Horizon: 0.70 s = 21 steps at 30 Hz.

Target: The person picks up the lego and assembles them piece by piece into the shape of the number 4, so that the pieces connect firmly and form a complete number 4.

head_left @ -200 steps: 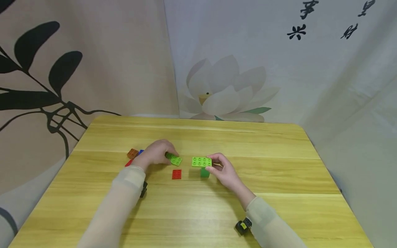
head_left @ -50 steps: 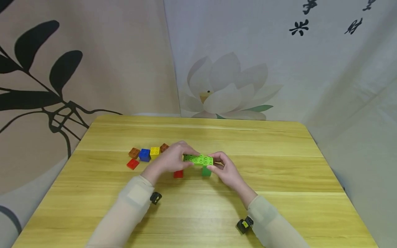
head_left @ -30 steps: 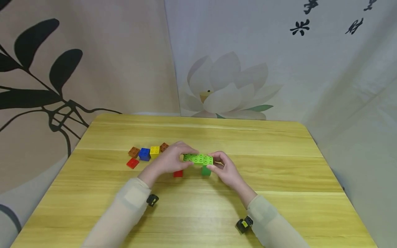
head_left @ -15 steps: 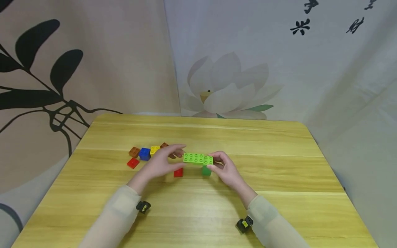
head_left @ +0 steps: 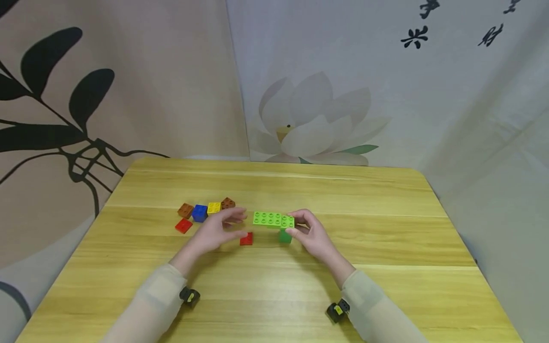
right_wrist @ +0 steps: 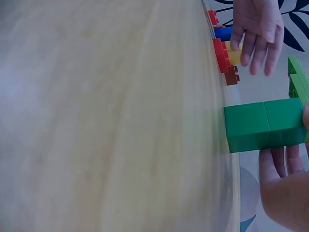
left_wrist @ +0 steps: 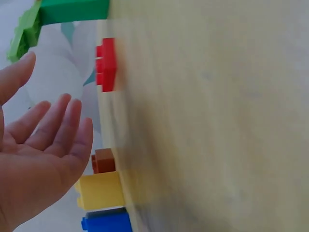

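Note:
My right hand (head_left: 315, 240) pinches the right end of the light green building bricks (head_left: 268, 218), thumb on the near side and fingers behind. These bricks overlap and stick out leftward over a stack of two dark green bricks (right_wrist: 265, 124) that stands on the table. My left hand (head_left: 216, 231) is off the bricks, just to their left, fingers loosely extended and holding nothing. In the left wrist view its palm shows, with the light green bricks (left_wrist: 25, 33) beyond the thumb. A flat red brick (head_left: 246, 239) lies by the left thumb in the head view.
Left of the left hand sit an orange-brown brick (head_left: 185, 210), a blue brick (head_left: 199, 213), a yellow brick (head_left: 214, 208), a brown brick (head_left: 228, 203) and another red brick (head_left: 183, 226). The wooden table (head_left: 274, 300) ends at a printed cloth backdrop (head_left: 317, 85).
The left hand brought a light green brick onto the one the right hand holds, pressed there, then let go and drew back leftward. The right hand has stayed nearly still.

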### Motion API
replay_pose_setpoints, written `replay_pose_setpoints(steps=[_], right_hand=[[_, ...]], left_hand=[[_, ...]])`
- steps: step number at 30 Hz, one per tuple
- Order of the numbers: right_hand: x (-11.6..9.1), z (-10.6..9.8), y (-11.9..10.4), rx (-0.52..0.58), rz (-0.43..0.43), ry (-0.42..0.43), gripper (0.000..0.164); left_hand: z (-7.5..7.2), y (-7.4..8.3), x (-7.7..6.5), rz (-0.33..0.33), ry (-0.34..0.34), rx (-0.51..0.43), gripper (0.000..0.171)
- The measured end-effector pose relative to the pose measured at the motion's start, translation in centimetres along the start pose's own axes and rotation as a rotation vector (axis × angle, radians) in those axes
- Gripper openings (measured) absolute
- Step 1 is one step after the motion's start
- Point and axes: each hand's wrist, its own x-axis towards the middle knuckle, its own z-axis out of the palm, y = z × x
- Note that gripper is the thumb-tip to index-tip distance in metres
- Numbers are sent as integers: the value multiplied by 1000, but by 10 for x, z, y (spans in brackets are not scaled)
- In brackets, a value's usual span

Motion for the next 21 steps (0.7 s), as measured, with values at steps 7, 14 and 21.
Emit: replay_pose_setpoints(steps=[7, 14, 21], right_hand=[[0, 0, -1, -2, 5, -2, 33], [0, 1, -1, 3, -3, -2, 33], [-1, 0, -2, -5, -2, -4, 33]], left_hand=[[7, -7, -4, -76, -77, 15, 65], [8, -11, -7, -120, -96, -10, 64], [8, -18, -3, -66, -101, 119, 59]])
